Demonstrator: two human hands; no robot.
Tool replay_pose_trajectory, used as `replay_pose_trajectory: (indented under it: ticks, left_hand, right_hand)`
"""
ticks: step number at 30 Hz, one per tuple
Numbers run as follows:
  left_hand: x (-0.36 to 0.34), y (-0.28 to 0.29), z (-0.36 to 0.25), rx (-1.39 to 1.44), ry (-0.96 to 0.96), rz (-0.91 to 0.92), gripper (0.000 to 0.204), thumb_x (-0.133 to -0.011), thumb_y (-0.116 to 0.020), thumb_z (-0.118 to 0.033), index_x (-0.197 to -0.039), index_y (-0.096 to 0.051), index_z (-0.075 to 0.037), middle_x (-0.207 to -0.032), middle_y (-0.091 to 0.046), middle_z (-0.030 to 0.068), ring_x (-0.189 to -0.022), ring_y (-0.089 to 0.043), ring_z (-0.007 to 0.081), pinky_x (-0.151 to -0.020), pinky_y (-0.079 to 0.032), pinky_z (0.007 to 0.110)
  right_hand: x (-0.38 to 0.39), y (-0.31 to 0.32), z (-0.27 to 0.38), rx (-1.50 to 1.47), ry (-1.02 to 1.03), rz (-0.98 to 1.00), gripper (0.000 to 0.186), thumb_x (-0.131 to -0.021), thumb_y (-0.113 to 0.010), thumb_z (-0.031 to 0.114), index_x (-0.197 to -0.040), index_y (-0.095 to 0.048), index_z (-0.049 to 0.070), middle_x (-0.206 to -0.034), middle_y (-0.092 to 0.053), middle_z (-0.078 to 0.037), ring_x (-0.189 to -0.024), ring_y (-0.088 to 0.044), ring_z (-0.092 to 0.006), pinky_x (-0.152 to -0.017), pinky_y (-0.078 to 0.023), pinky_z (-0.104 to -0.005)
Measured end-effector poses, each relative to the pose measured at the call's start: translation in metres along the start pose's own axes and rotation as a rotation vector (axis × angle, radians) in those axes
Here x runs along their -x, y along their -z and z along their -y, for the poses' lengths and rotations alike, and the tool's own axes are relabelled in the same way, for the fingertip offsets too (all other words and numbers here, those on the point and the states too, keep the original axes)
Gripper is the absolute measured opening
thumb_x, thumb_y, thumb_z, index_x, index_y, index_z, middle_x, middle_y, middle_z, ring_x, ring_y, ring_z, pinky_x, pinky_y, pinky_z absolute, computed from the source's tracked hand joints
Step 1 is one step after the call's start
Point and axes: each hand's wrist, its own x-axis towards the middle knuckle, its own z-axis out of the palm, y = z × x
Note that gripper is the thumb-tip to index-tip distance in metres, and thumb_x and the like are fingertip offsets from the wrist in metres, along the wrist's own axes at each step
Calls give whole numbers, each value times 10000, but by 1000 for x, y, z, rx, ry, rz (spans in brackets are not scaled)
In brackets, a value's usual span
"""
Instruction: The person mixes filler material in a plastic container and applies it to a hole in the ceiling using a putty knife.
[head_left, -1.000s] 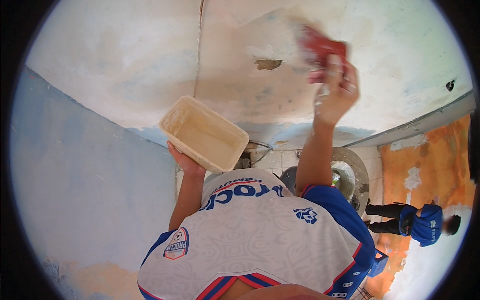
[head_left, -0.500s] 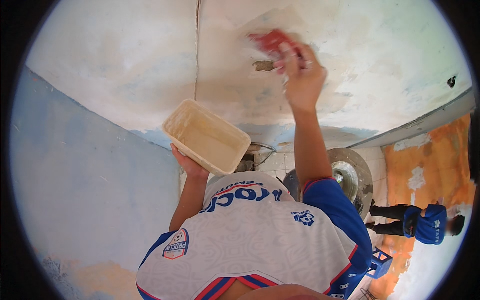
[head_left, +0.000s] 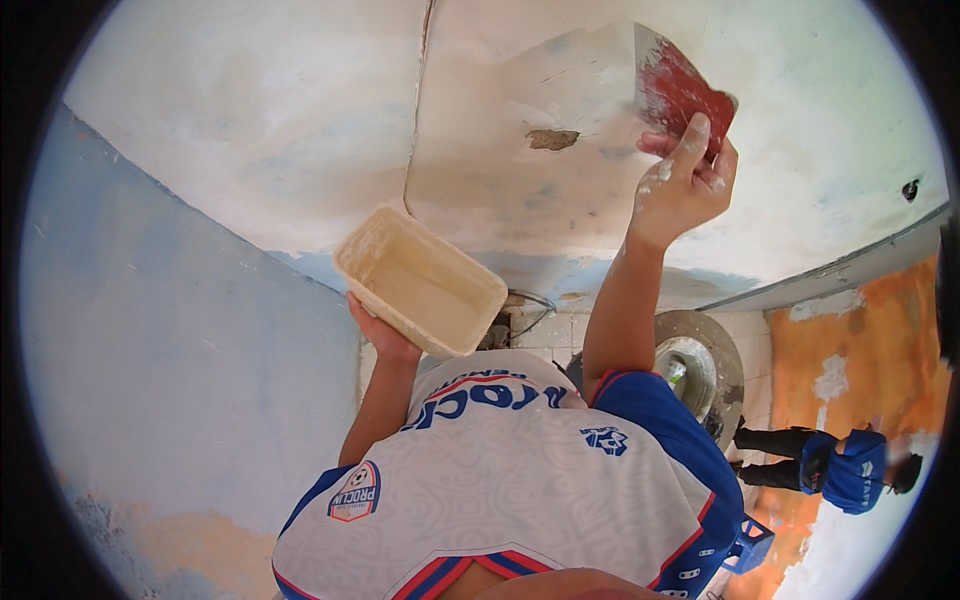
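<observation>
My left hand (head_left: pixel 383 328) grips a cream rectangular tub (head_left: pixel 420 283) by its side, tilted with its mouth toward me. Pale residue coats the inside of the tub. My right hand (head_left: pixel 688 185) is raised at the wall, closed on a red putty scraper (head_left: pixel 682 88) smeared with white. The scraper's broad edge lies against or very near the pale wall (head_left: pixel 500 70); I cannot tell whether it touches. White specks mark the thumb and the back of the right hand. Left of the scraper is a rough brown hole (head_left: pixel 552 139) in the wall.
A crack (head_left: pixel 418 110) runs down the pale wall. On the left stands a blue wall (head_left: pixel 170 330). Behind my right arm is a round grey basin-like object (head_left: pixel 700 365). At right, another person (head_left: pixel 845 470) stands by an orange wall (head_left: pixel 850 340), near a blue crate (head_left: pixel 750 545).
My right hand has swept the scraper to the right across the wall, past the hole. The tub in my left hand has shifted only slightly.
</observation>
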Motion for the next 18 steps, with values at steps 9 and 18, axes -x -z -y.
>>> replay_pose_trajectory:
  ticks: [9,18]
  left_hand:
    - [-2,1,2,-11,7,-17,742,-1025,-269,-678,-1570,-362,-183,-1571,-446,68,-1417,-459,299,-1155,-415,466]
    - [-5,10,4,38,32,-16,735,-1029,-266,-675,-1558,-386,-179,-1557,-463,67,-1409,-469,304,-1149,-422,475]
  right_hand:
    - [-2,7,-18,134,-24,103,223,-1003,-674,174,-1083,-641,-32,-784,-698,-83,-608,-656,-114,-522,-502,-252]
    - [1,13,-35,320,18,204,224,-998,-683,182,-1057,-657,-32,-795,-706,-82,-587,-648,-114,-517,-500,-263]
